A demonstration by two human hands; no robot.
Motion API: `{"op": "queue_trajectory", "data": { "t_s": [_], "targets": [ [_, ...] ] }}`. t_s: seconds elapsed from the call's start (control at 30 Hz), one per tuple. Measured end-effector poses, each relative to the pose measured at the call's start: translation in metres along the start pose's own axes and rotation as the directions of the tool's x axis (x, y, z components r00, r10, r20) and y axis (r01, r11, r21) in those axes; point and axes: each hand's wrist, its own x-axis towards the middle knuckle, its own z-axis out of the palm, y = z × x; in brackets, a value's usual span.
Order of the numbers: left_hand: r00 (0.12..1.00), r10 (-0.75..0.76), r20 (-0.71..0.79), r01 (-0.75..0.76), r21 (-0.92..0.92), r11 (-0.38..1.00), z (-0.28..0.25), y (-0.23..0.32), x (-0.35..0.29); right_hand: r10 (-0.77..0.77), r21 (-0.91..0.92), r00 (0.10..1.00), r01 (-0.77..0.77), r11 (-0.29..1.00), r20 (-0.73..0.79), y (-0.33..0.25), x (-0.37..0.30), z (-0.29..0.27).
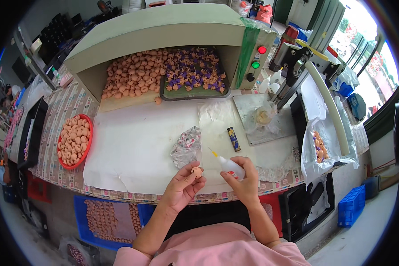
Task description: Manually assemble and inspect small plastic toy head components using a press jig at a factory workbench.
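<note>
Between the thumb and fingers of my left hand (181,188) is a small peach-coloured doll head (196,171), held just above the near part of the table. My right hand (245,182) is wrapped round a white squeeze bottle (229,166) with a thin yellow nozzle. The bottle is tilted, its nozzle pointing up and left, apart from the head. Beyond my hands lie a crumpled clear plastic bag (185,146) with a floral pattern and a dark blue and yellow tube (233,139).
A beige box-shaped machine (164,35) spans the back, sheltering piled peach heads (135,73) and a dark tray (195,95) of small purple-and-peach figures. A red basket (91,137) of heads stands left. At right are a metal press (292,80) and a lined bin (312,164).
</note>
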Motion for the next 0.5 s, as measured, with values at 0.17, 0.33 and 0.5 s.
{"op": "queue_trajectory", "data": {
  "t_s": [0.17,0.33,0.5],
  "targets": [
    [1.0,0.004,0.009,-0.004,0.094,0.996,-0.01,-0.007,0.005,0.169,0.251,0.985,-0.158,0.955,-0.022,-0.015,-0.018,-0.017],
    [0.981,0.176,0.076,-0.191,0.414,0.89,-0.005,-0.015,0.007,-0.004,0.291,0.996,0.029,0.956,-0.085,-0.006,-0.026,-0.024],
    [0.997,0.08,0.006,-0.076,0.371,0.925,0.007,-0.015,0.003,-0.172,0.097,0.978,0.184,0.978,-0.121,-0.01,-0.028,-0.029]
  ]
}}
